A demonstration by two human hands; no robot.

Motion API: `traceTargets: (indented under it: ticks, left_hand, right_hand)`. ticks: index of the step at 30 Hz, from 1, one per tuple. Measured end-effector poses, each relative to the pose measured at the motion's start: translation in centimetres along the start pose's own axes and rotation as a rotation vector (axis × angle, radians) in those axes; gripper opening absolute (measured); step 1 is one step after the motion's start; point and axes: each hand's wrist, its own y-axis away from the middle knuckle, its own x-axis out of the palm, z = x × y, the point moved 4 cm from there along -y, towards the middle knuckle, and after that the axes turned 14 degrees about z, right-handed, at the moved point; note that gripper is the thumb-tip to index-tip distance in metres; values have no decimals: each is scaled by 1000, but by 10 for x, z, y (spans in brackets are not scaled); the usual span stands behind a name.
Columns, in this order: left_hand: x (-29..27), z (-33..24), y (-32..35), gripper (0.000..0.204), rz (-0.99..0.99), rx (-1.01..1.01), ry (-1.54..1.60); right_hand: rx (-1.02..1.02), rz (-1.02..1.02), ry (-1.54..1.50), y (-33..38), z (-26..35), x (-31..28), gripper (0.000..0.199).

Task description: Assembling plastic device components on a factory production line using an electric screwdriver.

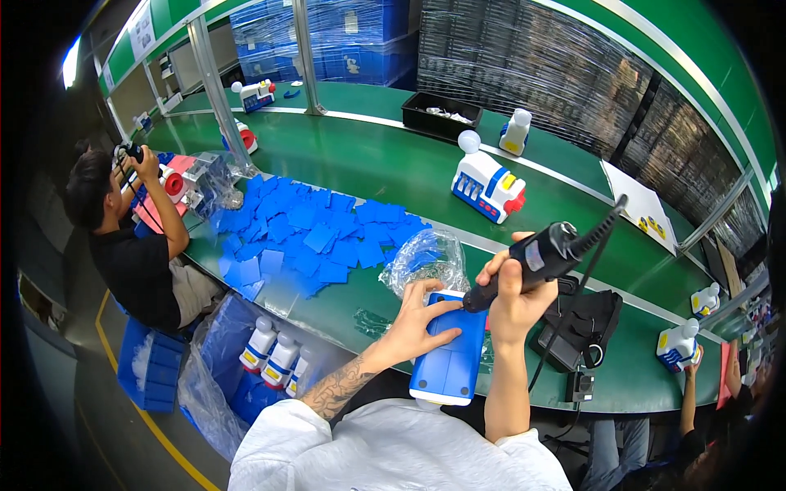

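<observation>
From where I stand, the toy [449, 348] is right up against the worker's front, at the near edge of the table [639, 383], its blue panel facing up; whether the table or the lap carries it, I can't tell. The left hand [419, 322] lies spread over the upper left of it, thumb and forefinger on the panel; whether the other fingers grip the edge is hidden from me. The right hand [521, 296] is wrapped firmly round a black driver [536, 260], whose tip comes down at the panel's upper right corner.

I'd guess the toy is light, hollow, stiff plastic. The smooth panel would probably slide under a flat palm, and the driver could twist the thing round, so I'd brace it by its long white sides, fingers well away from the tip. I'd not lift it by the ball, like the one on the upright toy [489, 184] across the table; that looks the likeliest part to snap.
</observation>
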Motion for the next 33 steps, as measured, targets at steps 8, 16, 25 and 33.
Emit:
traceTargets:
  ticks: [8, 16, 25, 33]
  left_hand:
    - [13, 6, 1, 58, -8, -109, 133]
    - [22, 15, 0, 64, 20, -140, 232]
    - [23, 15, -1, 64, 11, -129, 268]
    - [24, 17, -1, 65, 15, -128, 305]
  right_hand:
    - [40, 40, 172, -9, -15, 0, 29]
    - [59, 31, 166, -3, -19, -4, 28]
    - [81, 48, 142, 1, -25, -8, 30]
    - [105, 55, 113, 2, -29, -7, 30]
